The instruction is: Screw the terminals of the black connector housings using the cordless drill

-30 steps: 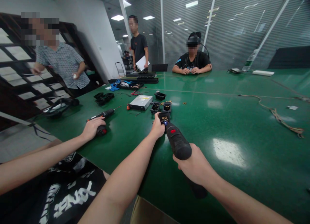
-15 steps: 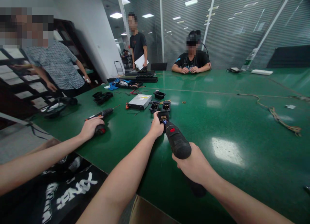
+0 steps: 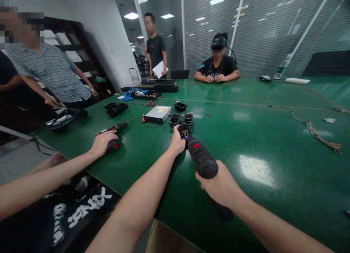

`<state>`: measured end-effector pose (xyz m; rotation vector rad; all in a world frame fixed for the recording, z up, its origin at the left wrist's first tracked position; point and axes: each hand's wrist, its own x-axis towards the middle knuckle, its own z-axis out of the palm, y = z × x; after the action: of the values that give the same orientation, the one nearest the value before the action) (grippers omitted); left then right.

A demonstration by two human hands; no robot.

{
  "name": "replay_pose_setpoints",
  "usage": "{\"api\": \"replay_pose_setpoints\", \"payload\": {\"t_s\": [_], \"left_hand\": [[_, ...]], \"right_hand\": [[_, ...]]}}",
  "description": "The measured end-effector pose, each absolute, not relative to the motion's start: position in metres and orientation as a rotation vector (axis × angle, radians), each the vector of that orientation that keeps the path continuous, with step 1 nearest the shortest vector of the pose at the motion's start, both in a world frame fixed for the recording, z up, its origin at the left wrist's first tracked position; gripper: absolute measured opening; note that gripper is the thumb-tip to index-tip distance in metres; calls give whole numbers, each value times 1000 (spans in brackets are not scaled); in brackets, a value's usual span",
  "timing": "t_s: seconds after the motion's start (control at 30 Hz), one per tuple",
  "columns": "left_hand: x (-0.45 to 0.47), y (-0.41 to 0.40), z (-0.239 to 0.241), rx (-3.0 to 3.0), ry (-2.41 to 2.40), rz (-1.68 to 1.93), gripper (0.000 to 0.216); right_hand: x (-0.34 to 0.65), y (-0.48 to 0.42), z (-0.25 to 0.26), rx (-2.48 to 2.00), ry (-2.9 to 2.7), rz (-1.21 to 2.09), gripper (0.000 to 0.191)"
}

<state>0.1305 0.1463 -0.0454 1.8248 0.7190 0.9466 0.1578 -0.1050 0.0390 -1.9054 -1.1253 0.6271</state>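
My right hand (image 3: 218,185) grips a black cordless screwdriver (image 3: 202,158) with a red button on top. Its lit tip points into a small black plastic housing (image 3: 185,130) with brass-coloured contacts inside. Fingers of my left hand (image 3: 178,141) are closed on that housing's left side, holding it on the green table. Whether the bit touches a screw is too small to tell. Just beyond sit two similar black housings (image 3: 188,119) with metal contacts, and another black housing (image 3: 180,106) lies farther back.
A silver disc drive (image 3: 158,114) lies left of the housings. At the left, a co-worker's hand (image 3: 105,143) rests on another power driver (image 3: 117,127). Tools and blue gloves (image 3: 127,96) lie farther back. A tan cord (image 3: 314,130) stretches along the right. Several people are around the table.
The screwdriver and my right hand have shifted very slightly right. My left hand and the housing stay in place. At the far left, the standing person in a checked shirt has moved left.
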Motion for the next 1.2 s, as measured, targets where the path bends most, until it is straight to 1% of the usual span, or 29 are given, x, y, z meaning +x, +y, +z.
{"api": "replay_pose_setpoints", "payload": {"t_s": [0.77,1.2], "left_hand": [[133,146,-46,1784,682,962,74],[129,140,-38,1795,728,944,73]], "right_hand": [[156,-110,39,-1922,-1133,634,15],[156,-110,40,-1920,-1117,660,14]]}}
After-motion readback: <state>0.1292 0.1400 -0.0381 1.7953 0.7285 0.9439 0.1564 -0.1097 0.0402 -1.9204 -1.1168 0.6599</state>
